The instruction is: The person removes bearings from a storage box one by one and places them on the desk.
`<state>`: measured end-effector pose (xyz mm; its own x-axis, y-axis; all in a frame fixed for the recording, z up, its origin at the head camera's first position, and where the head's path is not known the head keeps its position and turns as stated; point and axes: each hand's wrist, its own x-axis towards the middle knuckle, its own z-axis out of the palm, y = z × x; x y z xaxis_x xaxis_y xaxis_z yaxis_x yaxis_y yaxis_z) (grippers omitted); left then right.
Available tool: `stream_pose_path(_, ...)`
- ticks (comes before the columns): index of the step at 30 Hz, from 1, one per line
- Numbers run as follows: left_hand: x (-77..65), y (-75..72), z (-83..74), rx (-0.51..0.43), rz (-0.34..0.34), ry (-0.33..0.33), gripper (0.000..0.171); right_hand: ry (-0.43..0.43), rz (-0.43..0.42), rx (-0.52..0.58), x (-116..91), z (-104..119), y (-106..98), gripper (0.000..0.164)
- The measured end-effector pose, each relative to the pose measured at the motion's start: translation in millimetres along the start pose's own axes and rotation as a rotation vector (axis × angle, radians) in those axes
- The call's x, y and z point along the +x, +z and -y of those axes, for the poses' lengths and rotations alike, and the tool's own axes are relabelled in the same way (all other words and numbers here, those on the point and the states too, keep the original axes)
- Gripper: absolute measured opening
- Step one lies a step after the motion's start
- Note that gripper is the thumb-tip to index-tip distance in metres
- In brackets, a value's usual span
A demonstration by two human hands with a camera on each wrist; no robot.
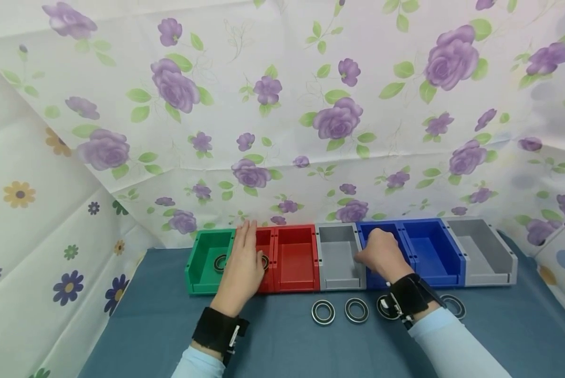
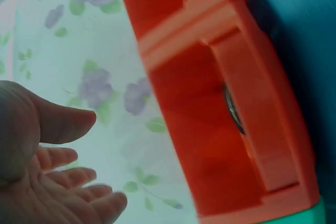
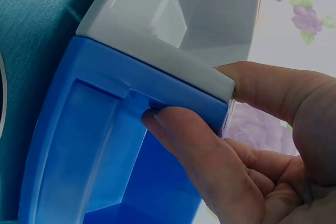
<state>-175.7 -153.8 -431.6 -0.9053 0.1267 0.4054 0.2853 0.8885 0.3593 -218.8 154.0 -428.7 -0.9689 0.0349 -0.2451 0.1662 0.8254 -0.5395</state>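
Note:
My right hand [image 1: 384,254] pinches the touching side walls of the middle gray bin [image 1: 343,284] and the left blue bin [image 3: 58,129]. In the right wrist view its thumb lies on the gray side and the index finger on the blue side. My left hand [image 1: 241,270], fingers extended, is over the left red bin [image 1: 265,231], partly covering it, and holds nothing. A ring bearing [image 2: 232,109] sits inside that red bin. Beside it, the green bin [image 1: 204,289] has another ring bearing [image 1: 216,263], partly hidden by the left hand.
Another red bin [image 1: 295,286], a second blue bin [image 1: 431,247] and a right-end gray bin [image 1: 481,249] complete the row. Several ring bearings [image 1: 314,313] lie on the blue-gray tablecloth [image 1: 282,346] before the bins. A flowered sheet [image 1: 282,131] hangs behind.

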Motion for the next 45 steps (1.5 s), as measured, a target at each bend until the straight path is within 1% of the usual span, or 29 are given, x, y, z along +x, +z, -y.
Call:
stream_pose_path(3,1.5,4.5,6.0,0.01,0.056,-0.005,0.074,-0.003,-0.005,-0.002,-0.1,-0.1,0.2,0.02)
stream_pose_path(8,1.4,13.0,12.3,0.019,0.141,-0.041,0.076,-0.018,-0.01,-0.001,0.1,0.3,1.4,0.019)
stream_pose_path(14,2.5,28.8,15.0,0.019,0.256,-0.084,0.069,-0.003,-0.018,-0.015,1.1,-1.7,2.3,0.021)
stream_pose_path(16,2.1,34.8,16.3,0.022,0.279,-0.096,0.068,0.001,-0.015,-0.018,1.5,-2.5,2.8,0.021)
stream_pose_path(20,1.4,43.5,20.2,0.002,0.303,-0.118,0.072,0.002,-0.01,-0.021,2.0,-2.1,4.0,0.02)
stream_pose_path(26,3.4,47.7,24.0,-0.059,0.333,-0.179,0.078,0.004,-0.015,-0.018,1.6,-0.2,4.2,0.019)
stream_pose_path(31,7.5,48.7,25.4,-0.064,0.374,-0.206,0.067,0.004,-0.007,-0.018,0.9,0.5,1.8,0.02)
stream_pose_path(35,9.9,50.2,26.0,-0.05,0.414,-0.22,0.058,0.009,0.001,-0.019,0.9,0.4,-0.2,0.022)
stream_pose_path(37,10.3,50.6,26.0,-0.045,0.43,-0.239,0.055,0.011,0.005,-0.018,1.0,0.6,-0.8,0.022)
stream_pose_path(40,10.4,51.0,26.3,-0.04,0.43,-0.246,0.05,0.012,0.004,-0.019,1.5,1.4,-1.1,0.022)
stream_pose_path(43,9.8,50.9,25.7,-0.043,0.411,-0.238,0.044,0.017,0.004,-0.023,1.6,1.9,-0.9,0.022)
stream_pose_path(45,9.1,50.3,24.8,-0.041,0.397,-0.234,0.036,0.021,0.006,-0.025,1.2,1.9,-0.7,0.023)
